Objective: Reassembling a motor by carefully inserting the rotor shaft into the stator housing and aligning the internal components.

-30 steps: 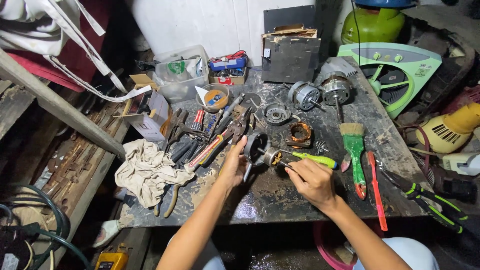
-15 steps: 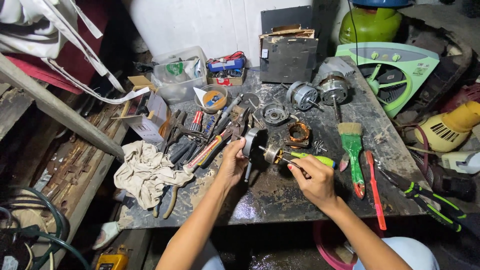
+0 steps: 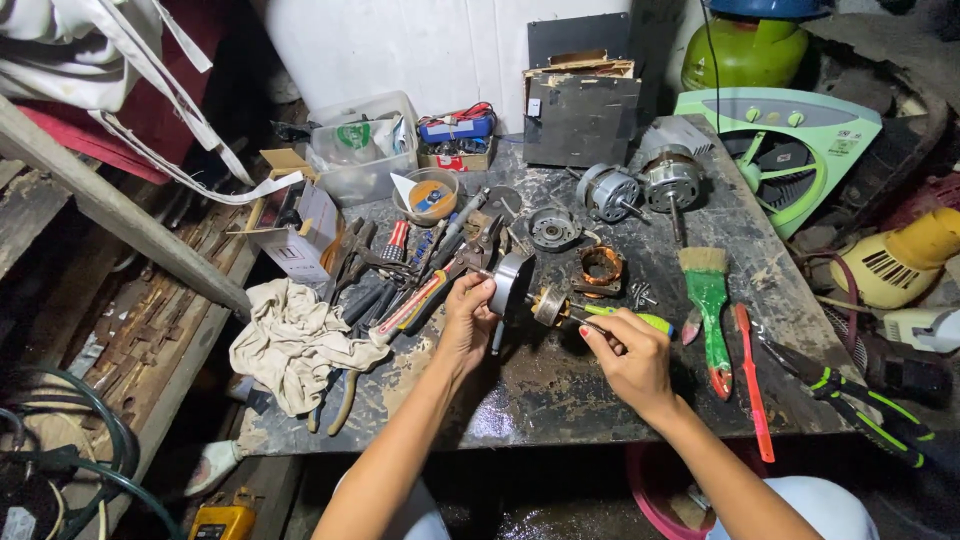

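Head view: grimy workbench point(image 3: 600, 400) w/ tools, cramped dim workshop.

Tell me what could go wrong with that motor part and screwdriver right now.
The left hand holds the round motor part above the table, so a slipping grip could drop it. The right hand drives the green-handled screwdriver toward it; a slip might jab the left fingers. Loose screws nearby could scatter.
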